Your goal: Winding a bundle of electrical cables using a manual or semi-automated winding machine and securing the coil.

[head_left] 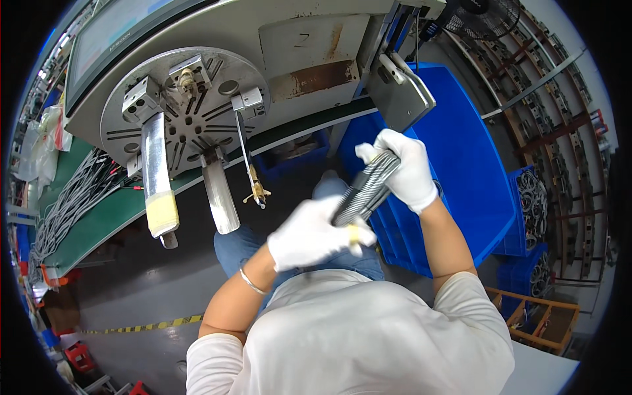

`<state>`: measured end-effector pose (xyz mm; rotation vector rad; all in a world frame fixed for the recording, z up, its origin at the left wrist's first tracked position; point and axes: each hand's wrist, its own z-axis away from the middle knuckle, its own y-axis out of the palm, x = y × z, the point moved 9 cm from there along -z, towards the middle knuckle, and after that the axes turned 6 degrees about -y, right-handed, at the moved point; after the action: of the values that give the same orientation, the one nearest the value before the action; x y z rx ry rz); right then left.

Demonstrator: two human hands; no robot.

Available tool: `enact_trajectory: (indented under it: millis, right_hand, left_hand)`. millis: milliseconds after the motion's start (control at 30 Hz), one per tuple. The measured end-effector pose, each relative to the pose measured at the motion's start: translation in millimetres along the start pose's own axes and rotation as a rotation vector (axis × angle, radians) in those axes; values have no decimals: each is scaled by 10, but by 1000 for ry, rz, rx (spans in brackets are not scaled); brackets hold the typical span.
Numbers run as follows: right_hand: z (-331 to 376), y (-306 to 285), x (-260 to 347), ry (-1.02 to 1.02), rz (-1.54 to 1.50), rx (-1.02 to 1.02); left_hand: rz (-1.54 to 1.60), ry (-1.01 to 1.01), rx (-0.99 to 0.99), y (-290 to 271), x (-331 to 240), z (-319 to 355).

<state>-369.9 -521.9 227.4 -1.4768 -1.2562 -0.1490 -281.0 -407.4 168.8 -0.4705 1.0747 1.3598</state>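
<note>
Both my hands wear white gloves and hold one bundle of grey wires [366, 187] slantwise in front of my chest. My left hand [309, 236] grips its lower end, where a yellow band shows between the fingers. My right hand [407, 168] is closed around its upper end, just above a blue plastic crate [474, 171]. Up to the left stands a round metal winding plate [187, 105] with two long metal pegs [158, 178] sticking out; neither hand touches it.
A green-topped bench [99, 224] carries loose grey wires [72, 197] at the left. More blue crates with coiled wire [530, 197] stand at the right, by metal shelving. A grey metal bracket [403, 92] hangs above my right hand. Yellow-black tape marks the floor.
</note>
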Motion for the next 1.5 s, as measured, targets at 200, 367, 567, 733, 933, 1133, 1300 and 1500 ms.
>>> enact_trajectory:
  millis: [200,367,567,733,933,1133,1300,1500]
  right_hand:
    - [-5,61,-77,-18,-188,-30]
    - [86,199,256,-80,-75,313]
    - [485,616,267,459,-630,969]
    - [375,682,53,425,-538,847]
    - [265,752,87,155,-4,847]
    - [433,779,103,329,-382,1109]
    - [379,683,36,227,-328,1033]
    - [357,649,-10,-63,78,802]
  left_hand:
    - [-39,22,-83,-123,-6,-85]
    - [-384,411,-514,-695,-62,-186]
    - [-802,634,-505,-542,-395,-23]
    - [-670,312,-471,-626,-237,-139]
    - [-566,72,-362,-466,-46,-134]
    - [-267,-136,-42,-314,197,-141]
    - [-479,149,-225,-434,110,-184]
    - [-397,58,-145,-410,150,-223]
